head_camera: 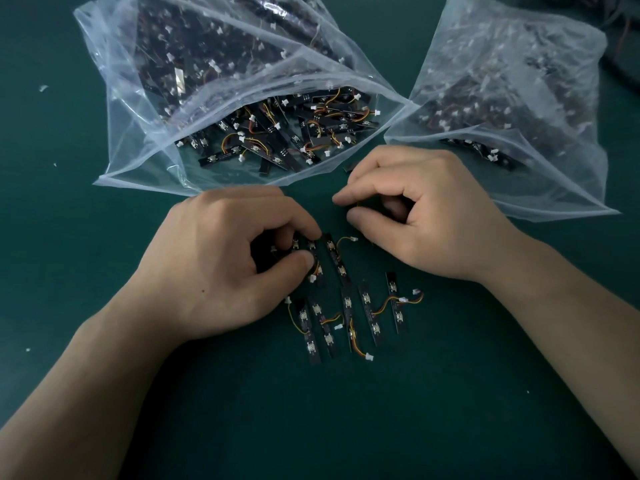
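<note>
Left hand [221,261]: fingers and thumb curled round a small bunch of black LED strips [313,249], thumb tip pressing on them, the bunch low against the green mat [346,410] at the centre of the view. One loose strip [336,259] lies just beside the bunch on the right side, its yellow wire and white plug curving toward the right hand [426,216]. On that hand the forefinger and thumb are drawn close together and the other fingers are curled. Cannot tell whether anything is pinched there. Nearer the person, a row of strips [369,313] lies side by side, wires trailing. Beyond the hands, an open plastic bag [131,133] full of strips. To its right, a second bag [554,188].
</note>
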A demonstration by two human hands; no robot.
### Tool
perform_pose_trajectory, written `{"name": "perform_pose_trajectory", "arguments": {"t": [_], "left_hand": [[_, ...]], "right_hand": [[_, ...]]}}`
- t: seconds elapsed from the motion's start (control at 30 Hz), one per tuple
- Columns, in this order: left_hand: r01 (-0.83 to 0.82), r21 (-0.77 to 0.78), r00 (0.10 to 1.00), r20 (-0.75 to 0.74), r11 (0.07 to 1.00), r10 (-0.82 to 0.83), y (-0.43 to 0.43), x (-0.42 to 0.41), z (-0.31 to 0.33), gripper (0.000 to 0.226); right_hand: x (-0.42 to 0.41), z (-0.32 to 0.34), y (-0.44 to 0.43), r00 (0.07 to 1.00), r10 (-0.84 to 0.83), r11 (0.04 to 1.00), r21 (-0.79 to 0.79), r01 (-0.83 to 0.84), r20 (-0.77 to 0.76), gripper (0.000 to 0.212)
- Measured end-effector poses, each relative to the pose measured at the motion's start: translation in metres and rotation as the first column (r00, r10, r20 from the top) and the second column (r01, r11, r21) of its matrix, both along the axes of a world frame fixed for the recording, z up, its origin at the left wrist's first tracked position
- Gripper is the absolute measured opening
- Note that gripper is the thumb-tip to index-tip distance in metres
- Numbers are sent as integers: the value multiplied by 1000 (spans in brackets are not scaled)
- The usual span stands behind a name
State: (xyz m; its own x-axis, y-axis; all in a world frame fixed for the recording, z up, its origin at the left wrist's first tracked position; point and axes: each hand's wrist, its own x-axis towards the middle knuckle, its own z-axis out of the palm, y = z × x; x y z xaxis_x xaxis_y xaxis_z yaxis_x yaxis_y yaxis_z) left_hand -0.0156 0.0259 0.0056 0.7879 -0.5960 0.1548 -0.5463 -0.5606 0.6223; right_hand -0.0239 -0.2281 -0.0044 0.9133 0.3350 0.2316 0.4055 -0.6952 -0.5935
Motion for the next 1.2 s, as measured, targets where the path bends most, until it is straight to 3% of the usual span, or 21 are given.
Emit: {"name": "perform_pose_trajectory", "arguments": {"t": [0.6,1.03,1.2], "left_hand": [[-1,7,1000,14,1000,0,0,0,0,16],[-3,10,1000,20,1000,3,0,-1,2,20],[61,-117,994,96,991,-50,0,0,4,18]], "right_hand": [[2,10,-9,987,93,994,-42,-99,-128,15],[2,8,-9,984,116,992,-25,-120,-137,11],[4,8,-10,984,120,992,-28,-125,-130,13]]}}
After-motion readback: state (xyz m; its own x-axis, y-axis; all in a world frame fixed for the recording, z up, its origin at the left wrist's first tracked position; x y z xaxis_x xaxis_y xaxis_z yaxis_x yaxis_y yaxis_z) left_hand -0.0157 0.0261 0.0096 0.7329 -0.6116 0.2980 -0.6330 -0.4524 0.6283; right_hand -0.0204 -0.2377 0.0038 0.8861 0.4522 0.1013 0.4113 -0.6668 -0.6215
